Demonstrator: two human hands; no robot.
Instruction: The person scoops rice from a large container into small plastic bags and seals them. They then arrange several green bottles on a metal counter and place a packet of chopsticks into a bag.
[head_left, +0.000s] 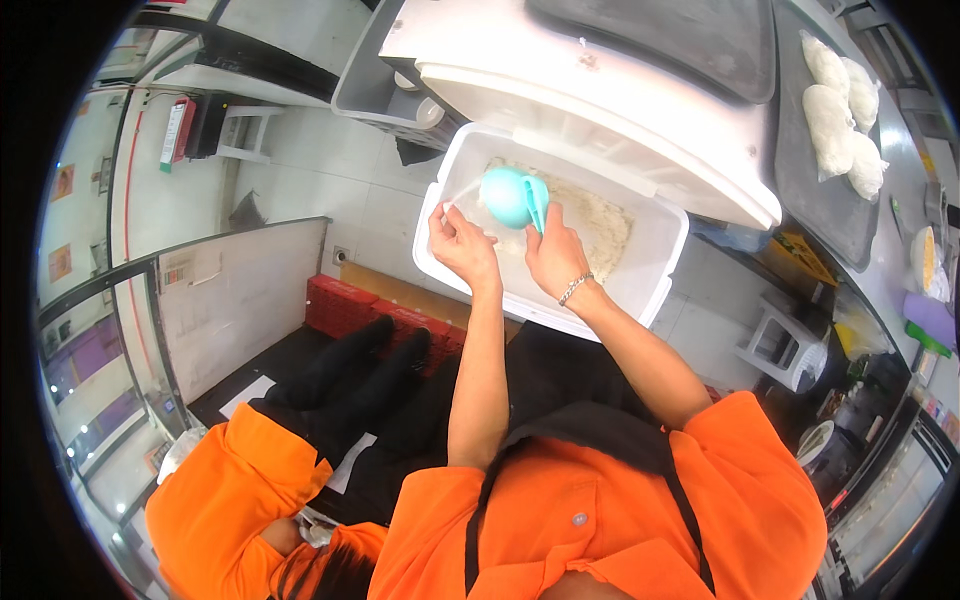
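My right hand (559, 255) grips the handle of a turquoise plastic scoop (506, 196), whose rounded outside faces up. At the scoop's left, my left hand (469, 244) pinches what looks like the edge of a thin clear plastic bag (466, 193); the film is hard to make out. Both hands are over a white plastic storage bin (679, 247). Inside it lies a pale, grainy food (600, 225), probably rice, spread over the bottom and partly hidden by my hands. The bin's white lid (600, 127) stands raised along the far side.
Several filled clear bags (829, 127) lie on a dark tray (795, 187) at the right. A grey crate (360, 90) stands beyond the bin, and red crates (337, 300) are at the near left. A person in orange (232, 487) sits at my left. A white stool (784, 345) stands at right.
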